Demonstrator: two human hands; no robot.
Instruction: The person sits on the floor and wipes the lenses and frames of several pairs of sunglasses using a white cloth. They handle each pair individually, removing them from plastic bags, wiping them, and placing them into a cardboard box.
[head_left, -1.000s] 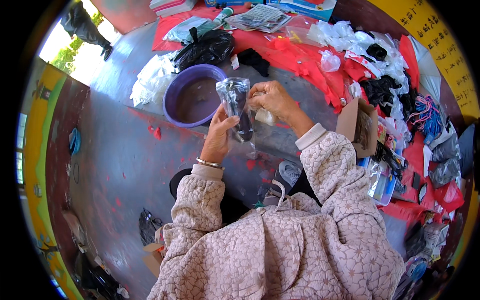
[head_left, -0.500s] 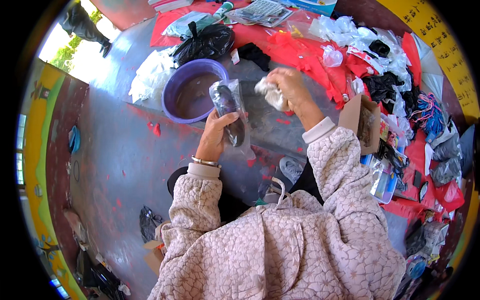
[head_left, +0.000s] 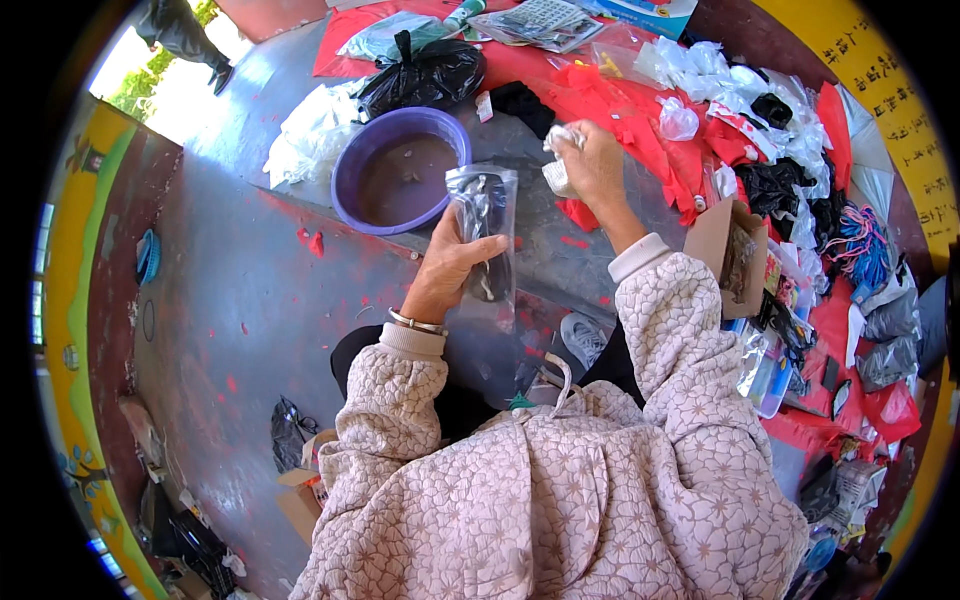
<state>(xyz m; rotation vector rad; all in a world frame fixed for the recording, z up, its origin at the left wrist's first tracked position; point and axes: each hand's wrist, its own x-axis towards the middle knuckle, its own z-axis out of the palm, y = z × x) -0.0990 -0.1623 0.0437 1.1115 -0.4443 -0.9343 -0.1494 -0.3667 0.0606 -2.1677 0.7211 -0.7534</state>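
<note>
Holding a clear pouch (head_left: 492,275) with dark contents (head_left: 484,286) near the purple basin (head_left: 345,200), the left hand (head_left: 452,264) probably bears something light and slick, best gripped around its filled part; the right hand (head_left: 598,176) pinches a whitish cloth (head_left: 559,180)

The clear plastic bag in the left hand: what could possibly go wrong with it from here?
Only the left hand holds the clear bag, so it might slip. The purple basin is close by, so a dropped bag could perhaps fall into it.
</note>
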